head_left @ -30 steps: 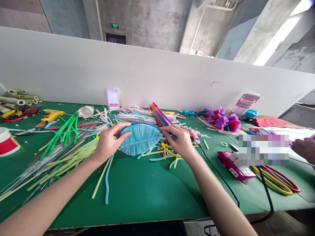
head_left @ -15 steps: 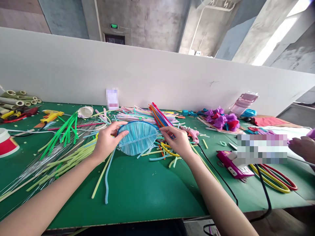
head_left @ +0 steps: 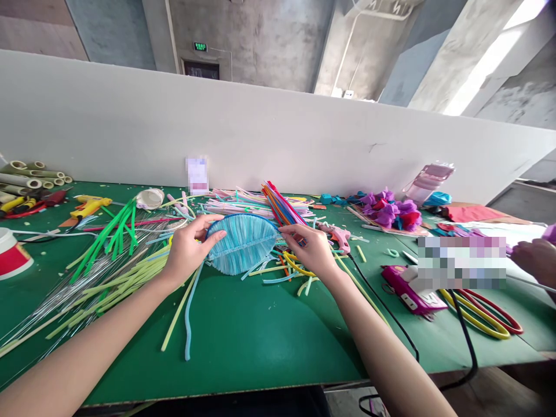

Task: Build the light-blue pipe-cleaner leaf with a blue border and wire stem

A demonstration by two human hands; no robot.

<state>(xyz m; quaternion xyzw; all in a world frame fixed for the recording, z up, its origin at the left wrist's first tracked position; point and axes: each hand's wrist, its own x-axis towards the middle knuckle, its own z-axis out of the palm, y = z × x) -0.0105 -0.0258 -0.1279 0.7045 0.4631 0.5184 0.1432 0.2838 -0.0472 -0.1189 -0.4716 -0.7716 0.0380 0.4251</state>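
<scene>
A blue leaf-shaped piece (head_left: 243, 244), streaked in light blues with a darker blue rim and a ridge along its middle, is held up over the table. My left hand (head_left: 191, 246) grips its left end, thumb across the front and fingers behind. At the right tip, my right hand (head_left: 308, 246) pinches the end between thumb and index finger. Behind the right hand lies a bundle of red, orange, blue and purple pipe cleaners (head_left: 282, 202). Below the piece, yellow and pale blue strips (head_left: 299, 266) are scattered.
Yellow-green stems (head_left: 125, 278) and thin wires spread over the green table (head_left: 243, 347) at left. A yellow glue gun (head_left: 91, 205) lies behind them, a pink glue gun (head_left: 339, 237) at right. Further right are a magenta power strip (head_left: 410, 292), purple flowers (head_left: 391, 208) and another person's hand (head_left: 536, 260).
Both hands keep their hold on the leaf-shaped piece, almost still. The right hand's fingers have shifted slightly at the tip.
</scene>
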